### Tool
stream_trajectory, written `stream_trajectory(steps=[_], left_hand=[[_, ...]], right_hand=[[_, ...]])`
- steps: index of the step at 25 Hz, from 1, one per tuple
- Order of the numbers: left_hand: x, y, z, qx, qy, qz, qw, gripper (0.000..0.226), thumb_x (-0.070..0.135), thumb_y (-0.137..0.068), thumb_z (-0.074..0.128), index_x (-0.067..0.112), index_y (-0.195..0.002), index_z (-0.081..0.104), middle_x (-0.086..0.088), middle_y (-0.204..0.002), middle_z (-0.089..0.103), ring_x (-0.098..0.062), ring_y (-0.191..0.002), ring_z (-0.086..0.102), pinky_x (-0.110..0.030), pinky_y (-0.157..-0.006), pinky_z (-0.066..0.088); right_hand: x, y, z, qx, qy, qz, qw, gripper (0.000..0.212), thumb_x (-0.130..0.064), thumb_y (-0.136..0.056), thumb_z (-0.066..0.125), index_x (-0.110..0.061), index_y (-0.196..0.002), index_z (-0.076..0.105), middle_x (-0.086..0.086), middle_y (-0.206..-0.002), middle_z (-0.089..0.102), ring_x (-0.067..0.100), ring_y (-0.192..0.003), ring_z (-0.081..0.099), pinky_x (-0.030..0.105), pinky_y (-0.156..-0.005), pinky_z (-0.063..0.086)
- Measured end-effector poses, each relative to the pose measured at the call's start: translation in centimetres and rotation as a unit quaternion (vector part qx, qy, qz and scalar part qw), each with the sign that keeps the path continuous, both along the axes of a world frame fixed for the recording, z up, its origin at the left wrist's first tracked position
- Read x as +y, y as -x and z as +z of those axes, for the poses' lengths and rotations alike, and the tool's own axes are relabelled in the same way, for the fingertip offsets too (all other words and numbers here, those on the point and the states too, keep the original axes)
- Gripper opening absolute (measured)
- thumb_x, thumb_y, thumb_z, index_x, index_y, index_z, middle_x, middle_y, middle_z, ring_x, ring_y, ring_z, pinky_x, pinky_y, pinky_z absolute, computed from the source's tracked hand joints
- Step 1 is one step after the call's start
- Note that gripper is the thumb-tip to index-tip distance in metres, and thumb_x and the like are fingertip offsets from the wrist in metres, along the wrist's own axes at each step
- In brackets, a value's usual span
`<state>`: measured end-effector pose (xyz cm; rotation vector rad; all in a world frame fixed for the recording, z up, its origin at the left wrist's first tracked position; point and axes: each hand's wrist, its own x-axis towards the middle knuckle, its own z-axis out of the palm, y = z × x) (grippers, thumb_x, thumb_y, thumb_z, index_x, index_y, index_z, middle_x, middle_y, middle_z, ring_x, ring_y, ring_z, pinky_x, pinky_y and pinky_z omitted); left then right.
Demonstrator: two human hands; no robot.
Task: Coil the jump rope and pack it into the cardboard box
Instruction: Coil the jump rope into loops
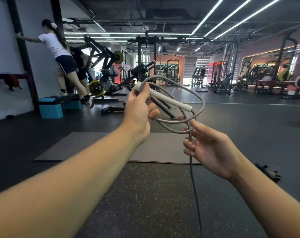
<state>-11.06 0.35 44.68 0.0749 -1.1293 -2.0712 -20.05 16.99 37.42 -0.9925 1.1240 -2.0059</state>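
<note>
The grey jump rope (pixel 200 98) is held up in front of me, wound into two or three loops. Its white handle (pixel 170 100) sticks out to the right from my left hand (pixel 139 115), which is closed on the handle and the top of the loops. My right hand (pixel 211 148) is lower and to the right. Its fingers pinch the rope strand where it leaves the coil. From there the free tail (pixel 195 189) hangs straight down out of the frame. I see no cardboard box in the head view.
A grey exercise mat (pixel 80 145) lies on the dark speckled rubber floor (pixel 145 194) below my hands. A person stands on a blue step platform (pixel 51 107) at the left wall. Weight machines (pixel 109 73) fill the background. A small black object (pixel 267 172) lies on the floor at right.
</note>
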Motion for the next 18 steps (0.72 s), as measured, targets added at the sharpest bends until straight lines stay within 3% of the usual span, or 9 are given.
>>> stream_trajectory(steps=[2,5,8,11,12,14,16,18], left_hand=[[1.3,-0.2,-2.5,0.011,-0.051,0.025,0.998,0.011,0.023,-0.103,0.052,0.014,-0.1,0.049,0.002,-0.073,0.04,-0.007,-0.046,0.026,-0.021,-0.041,0.027],[3.6,-1.2,-6.5,0.01,-0.132,0.026,0.991,0.02,0.03,-0.103,0.053,0.01,-0.106,0.051,0.001,-0.078,0.046,-0.008,-0.051,0.036,-0.023,-0.046,0.037],[3.9,-2.4,-9.0,-0.047,-0.162,0.045,0.985,0.027,0.032,-0.099,0.059,0.006,-0.107,0.056,-0.003,-0.087,0.054,-0.013,-0.064,0.055,-0.031,-0.061,0.056],[1.4,-3.5,-10.5,-0.115,-0.132,0.023,0.984,0.027,0.02,-0.095,0.064,0.004,-0.116,0.058,-0.008,-0.102,0.062,-0.02,-0.088,0.065,-0.037,-0.074,0.059],[0.4,-4.0,-10.5,-0.158,-0.063,0.042,0.985,0.037,0.016,-0.09,0.067,0.01,-0.126,0.056,-0.007,-0.114,0.063,-0.021,-0.1,0.065,-0.038,-0.079,0.056],[-1.2,-5.3,-9.4,-0.222,0.202,0.131,0.945,0.068,0.013,-0.081,0.073,0.028,-0.141,0.043,0.0,-0.14,0.053,-0.018,-0.128,0.052,-0.038,-0.098,0.045],[-1.5,-5.8,-5.9,-0.171,0.51,0.157,0.828,0.087,0.019,-0.078,0.074,0.036,-0.151,0.029,0.01,-0.154,0.038,-0.008,-0.141,0.034,-0.034,-0.113,0.031],[-1.1,-5.1,-1.5,-0.161,0.725,0.096,0.663,0.088,0.023,-0.079,0.072,0.036,-0.154,0.026,0.012,-0.155,0.038,-0.005,-0.141,0.034,-0.029,-0.114,0.029]], right_hand=[[-1.5,-1.7,0.1,-0.02,0.014,-0.097,0.995,0.056,-0.049,-0.089,0.062,-0.009,-0.128,0.063,-0.001,-0.088,0.057,0.011,-0.059,0.035,0.031,-0.058,0.019],[-2.9,-4.2,0.2,-0.012,0.013,-0.211,0.977,0.043,-0.054,-0.087,0.06,-0.016,-0.104,0.07,-0.003,-0.069,0.067,0.008,-0.052,0.043,0.024,-0.051,0.03],[-3.1,-4.9,-0.3,0.044,-0.011,-0.264,0.963,0.043,-0.053,-0.1,0.047,-0.016,-0.092,0.066,-0.006,-0.051,0.043,0.01,-0.047,0.035,0.023,-0.044,0.027],[-2.4,-3.8,0.1,0.12,-0.075,-0.236,0.962,0.041,-0.051,-0.102,0.044,-0.014,-0.089,0.057,-0.008,-0.05,0.033,0.011,-0.049,0.026,0.028,-0.046,0.019],[-2.1,-3.3,0.5,0.153,-0.105,-0.219,0.958,0.039,-0.049,-0.103,0.045,-0.014,-0.088,0.055,-0.007,-0.051,0.032,0.012,-0.049,0.024,0.027,-0.046,0.019],[-1.6,-2.5,1.3,0.259,-0.179,-0.192,0.93,0.037,-0.047,-0.104,0.046,-0.016,-0.085,0.054,-0.008,-0.05,0.034,0.012,-0.049,0.025,0.023,-0.044,0.021],[-1.7,-2.2,2.3,0.372,-0.242,-0.158,0.882,0.037,-0.047,-0.103,0.046,-0.018,-0.082,0.055,-0.011,-0.051,0.041,0.008,-0.048,0.032,0.021,-0.047,0.028],[-2.1,-2.2,3.5,0.448,-0.292,-0.134,0.834,0.036,-0.047,-0.102,0.047,-0.021,-0.08,0.057,-0.01,-0.056,0.049,0.007,-0.051,0.039,0.024,-0.055,0.035]])
